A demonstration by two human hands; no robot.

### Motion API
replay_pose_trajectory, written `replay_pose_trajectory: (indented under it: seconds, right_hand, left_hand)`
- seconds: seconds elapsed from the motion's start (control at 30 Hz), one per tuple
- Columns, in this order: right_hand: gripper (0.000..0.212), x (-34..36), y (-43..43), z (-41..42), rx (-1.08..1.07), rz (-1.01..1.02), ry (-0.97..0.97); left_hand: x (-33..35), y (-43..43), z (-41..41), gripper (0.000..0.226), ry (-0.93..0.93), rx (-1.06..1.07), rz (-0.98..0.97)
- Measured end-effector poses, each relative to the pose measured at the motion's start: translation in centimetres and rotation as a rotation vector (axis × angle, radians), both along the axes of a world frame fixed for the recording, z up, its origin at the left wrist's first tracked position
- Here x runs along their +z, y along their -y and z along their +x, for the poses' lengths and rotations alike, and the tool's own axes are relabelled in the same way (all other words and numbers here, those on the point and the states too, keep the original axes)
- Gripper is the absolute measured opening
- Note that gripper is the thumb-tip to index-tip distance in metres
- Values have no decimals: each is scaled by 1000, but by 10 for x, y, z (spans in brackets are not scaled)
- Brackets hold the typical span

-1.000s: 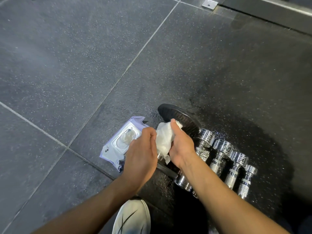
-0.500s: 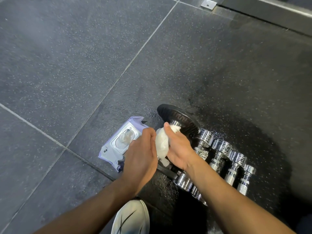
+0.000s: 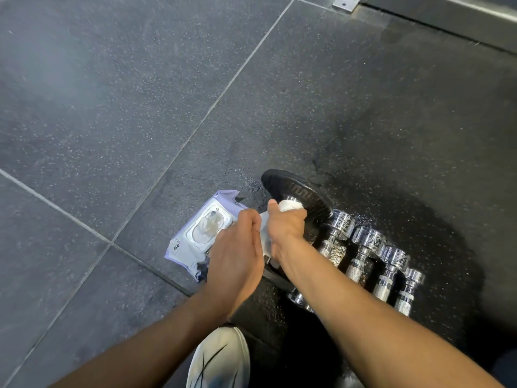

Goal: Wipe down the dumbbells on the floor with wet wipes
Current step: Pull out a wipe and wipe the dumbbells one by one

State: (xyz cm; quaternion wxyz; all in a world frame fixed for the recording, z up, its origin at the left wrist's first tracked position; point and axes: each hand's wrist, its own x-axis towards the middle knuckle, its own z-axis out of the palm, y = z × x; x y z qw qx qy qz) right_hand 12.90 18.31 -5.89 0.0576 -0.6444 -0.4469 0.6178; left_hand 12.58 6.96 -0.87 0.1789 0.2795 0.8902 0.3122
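Observation:
A big dumbbell with black plates (image 3: 296, 189) lies on the dark floor. My right hand (image 3: 284, 228) grips its handle through a white wet wipe (image 3: 291, 205) that is wrapped around the bar near the far plate. My left hand (image 3: 237, 253) sits right beside it, fingers curled at the wipe's loose edge; whether it holds the wipe is hidden. Several chrome dumbbells (image 3: 363, 247) lie side by side to the right of the big one, getting smaller toward the right.
A lilac wet-wipe pack (image 3: 195, 236) with its lid open lies left of my hands. A white shoe (image 3: 218, 359) is at the bottom edge. The floor around the dumbbells looks wet. A raised dark ledge (image 3: 447, 21) runs along the top right.
My right hand has slid the wipe along the bar toward the far plate and closed around it. The left hand has stayed almost where it was.

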Motion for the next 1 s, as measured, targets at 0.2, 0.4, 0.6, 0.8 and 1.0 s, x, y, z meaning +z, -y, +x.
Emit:
replay_pose_trajectory:
  seconds: [0.2,0.4,0.6,0.8,1.0]
  right_hand:
    - [20,-4,-8,27,5,-523,-470]
    - [38,9,-1,49,292,-638,-504]
    - [48,15,7,42,490,-377,-165]
    - [22,39,-4,50,310,-388,-235]
    - [17,20,11,40,377,-363,-201]
  left_hand:
    - [-3,3,-4,16,55,47,38]
    - [-5,4,-4,15,72,63,50]
    - [-6,4,-5,15,51,50,47]
    - [-7,5,-7,16,57,62,75]
    - [-4,4,-2,17,57,53,42]
